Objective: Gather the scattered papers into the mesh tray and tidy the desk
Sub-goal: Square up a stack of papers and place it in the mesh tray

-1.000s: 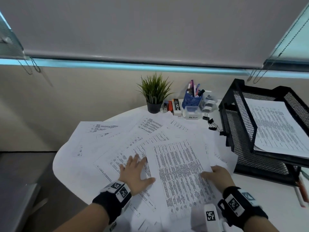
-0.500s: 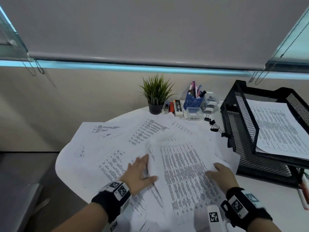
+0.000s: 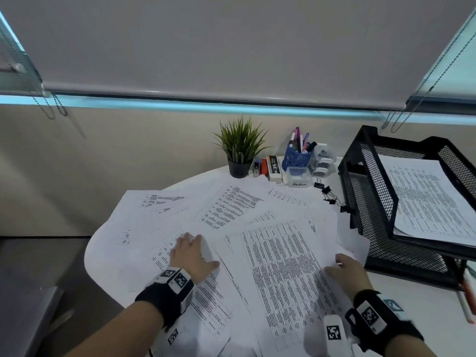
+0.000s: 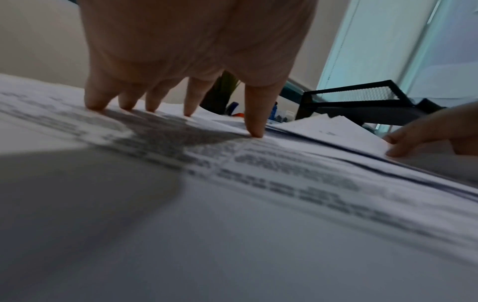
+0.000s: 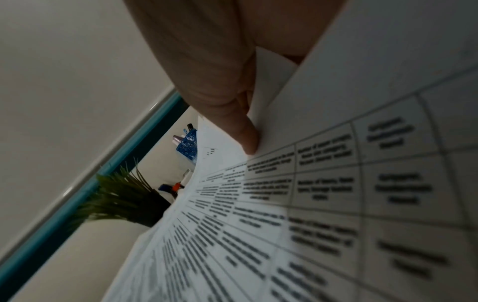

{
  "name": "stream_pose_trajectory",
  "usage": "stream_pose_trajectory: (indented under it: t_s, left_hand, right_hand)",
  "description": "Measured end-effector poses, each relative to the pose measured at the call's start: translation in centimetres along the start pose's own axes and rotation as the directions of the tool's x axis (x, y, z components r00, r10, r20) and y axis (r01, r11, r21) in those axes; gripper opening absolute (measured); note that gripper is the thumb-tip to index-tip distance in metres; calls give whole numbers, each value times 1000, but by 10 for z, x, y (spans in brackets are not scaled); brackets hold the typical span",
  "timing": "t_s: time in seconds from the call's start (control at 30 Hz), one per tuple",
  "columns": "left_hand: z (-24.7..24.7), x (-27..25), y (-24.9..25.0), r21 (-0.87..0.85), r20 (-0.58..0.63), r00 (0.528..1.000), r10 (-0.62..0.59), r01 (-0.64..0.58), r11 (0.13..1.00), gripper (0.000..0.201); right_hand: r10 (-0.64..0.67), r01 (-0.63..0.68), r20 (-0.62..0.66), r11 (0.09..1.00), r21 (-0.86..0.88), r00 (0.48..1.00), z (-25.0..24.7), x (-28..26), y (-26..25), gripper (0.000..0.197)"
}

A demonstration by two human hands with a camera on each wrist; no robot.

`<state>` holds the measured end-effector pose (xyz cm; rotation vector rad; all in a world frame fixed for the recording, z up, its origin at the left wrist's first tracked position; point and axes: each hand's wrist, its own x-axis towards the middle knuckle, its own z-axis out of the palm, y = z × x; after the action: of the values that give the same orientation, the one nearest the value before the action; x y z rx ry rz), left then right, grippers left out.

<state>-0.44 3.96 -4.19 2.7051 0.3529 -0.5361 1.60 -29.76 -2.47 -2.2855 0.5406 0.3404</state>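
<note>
Head view: white printed sheets [image 3: 226,210], covered in ruled tables of small black text, lie fanned and overlapping over the round white desk [image 3: 401,305]. The topmost sheet [image 3: 286,274] runs lengthwise from the near edge away toward the far right, its text rows crossing it. The left hand [image 3: 192,256] lies flat on the papers, fingers straight and slightly apart, thumb out to the side. The right hand [image 3: 346,273] pinches that top sheet at its right edge, which curls up. The black mesh tray [image 3: 371,202] stands at the right, just beside the pile, with printed pages in its upper tier. Behind the papers stand a potted plant [image 3: 240,148], a blue pen cup [image 3: 296,158] and loose binder clips [image 3: 327,194].

Left wrist view: the fingertips [image 4: 254,130] of the left hand press straight down on the blurred print; the right hand [image 4: 424,134] lifts several sheet edges.

Right wrist view: the thumb [image 5: 245,139] presses on the raised sheet [image 5: 336,183]; the other fingers are hidden behind it.
</note>
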Motion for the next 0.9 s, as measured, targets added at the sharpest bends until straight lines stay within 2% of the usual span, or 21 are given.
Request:
stream_pose_trajectory:
  t_s: [0.03, 0.13, 0.2, 0.23, 0.3, 0.33, 0.4, 0.43, 0.5, 0.53, 0.6, 0.63, 0.73, 0.9]
  left_hand:
    - [-4, 1, -2, -3, 0, 1000, -27, 27, 1000, 91]
    - [-11, 5, -6, -14, 8, 1000, -29, 29, 999, 85]
    - [-13, 10, -5, -79, 36, 999, -3, 6, 997, 75]
    - [-14, 12, -4, -131, 57, 998, 2, 6, 991, 70]
    - [-16, 16, 0, -231, 82, 997, 2, 17, 973, 54]
    - [-18, 18, 3, -262, 97, 995, 12, 14, 965, 42]
    - [-20, 18, 8, -319, 133, 990, 52, -7, 948, 28]
    - [-19, 18, 10, -361, 134, 988, 73, -20, 932, 30]
    - [-17, 18, 12, -439, 78, 992, 102, -58, 897, 39]
    - [-16, 19, 12, -468, 49, 992, 113, -77, 880, 36]
    - [-16, 20, 15, -495, 40, 991, 128, -92, 864, 19]
    - [-16, 21, 16, -499, 42, 989, 138, -99, 861, 19]
    - [-15, 25, 15, -528, 20, 992, 122, -93, 844, 25]
    - [-17, 26, 7, -557, -9, 999, 42, -40, 830, 31]
  right_hand:
    - [-12, 12, -3, 1000, -6, 1000, -1, -3, 0, 9]
    - [-24, 24, -5, 999, 49, 1000, 0, -7, 3, 36]
    - [-33, 33, -7, 999, 3, 999, 3, -5, 5, 42]
    - [-43, 42, -11, 999, -29, 999, 4, -7, 3, 41]
    - [-73, 69, -34, 993, -100, 997, 5, -4, 5, 19]
    - [-72, 67, -34, 990, -123, 997, 6, -4, 4, 16]
    - [-47, 46, -8, 991, -124, 999, 6, -2, 4, 34]
    - [-54, 56, 18, 991, -118, 998, 5, -1, 4, 35]
    - [-70, 83, 121, 991, -104, 990, 3, 0, 2, 21]
    - [-78, 94, 178, 992, -85, 981, 2, 0, 2, 11]
    - [-86, 100, 266, 994, -38, 960, 0, -3, 0, 18]
    - [-96, 102, 293, 995, -4, 951, -1, -7, -2, 18]
    - [-130, 111, 334, 991, 75, 934, 4, -17, -8, 13]
    - [-217, 230, 354, 973, 8, 910, 17, -23, -14, 7]
